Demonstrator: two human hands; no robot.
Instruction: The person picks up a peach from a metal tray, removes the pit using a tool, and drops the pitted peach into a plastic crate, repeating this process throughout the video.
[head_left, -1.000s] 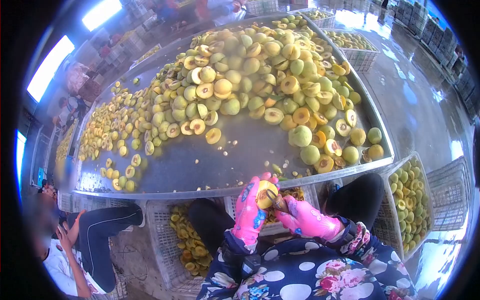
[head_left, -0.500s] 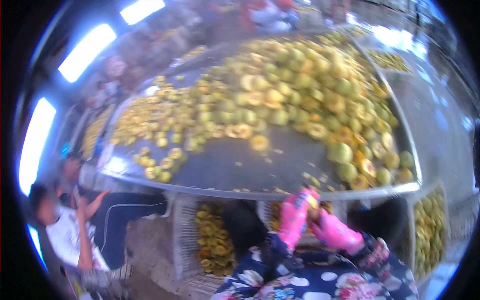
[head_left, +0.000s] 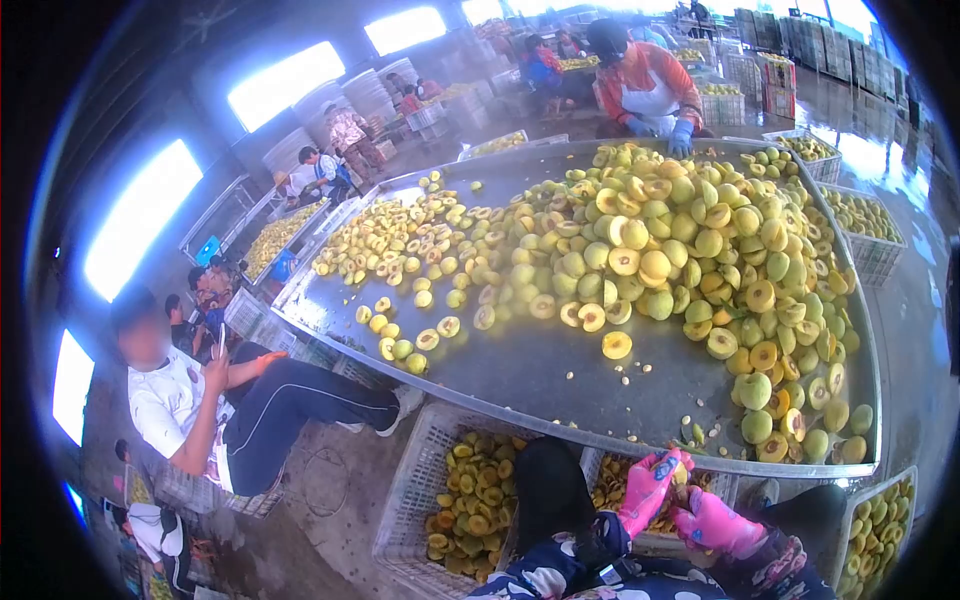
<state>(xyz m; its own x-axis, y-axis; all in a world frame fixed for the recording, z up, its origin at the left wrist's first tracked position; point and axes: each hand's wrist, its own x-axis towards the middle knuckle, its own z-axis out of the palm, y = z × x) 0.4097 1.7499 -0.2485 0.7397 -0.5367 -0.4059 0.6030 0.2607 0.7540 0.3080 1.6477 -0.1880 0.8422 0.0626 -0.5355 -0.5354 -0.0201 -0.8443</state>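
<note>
My left hand, in a pink patterned glove, is closed on a yellow-green stone fruit just below the table's near edge. Right beside it, my right hand, gloved alike, has its fingers bent together toward the left. A small brownish piece shows at its fingertips, but I cannot tell what it is. Under both hands stands a crate with cut fruit pieces, partly covered by the gloves. On the metal table ahead lies a big heap of halved yellow-green stone fruit, with small pale pits scattered near the edge.
A crate of fruit halves stands left of my knees, another crate at the right. A seated person on the left holds a phone. Across the table a person in blue gloves works at the heap. More people and crates fill the background.
The view has tilted up and become sharper, showing more of the room. My hands, earlier together around a fruit, are now slightly farther apart, with the left one raised a little.
</note>
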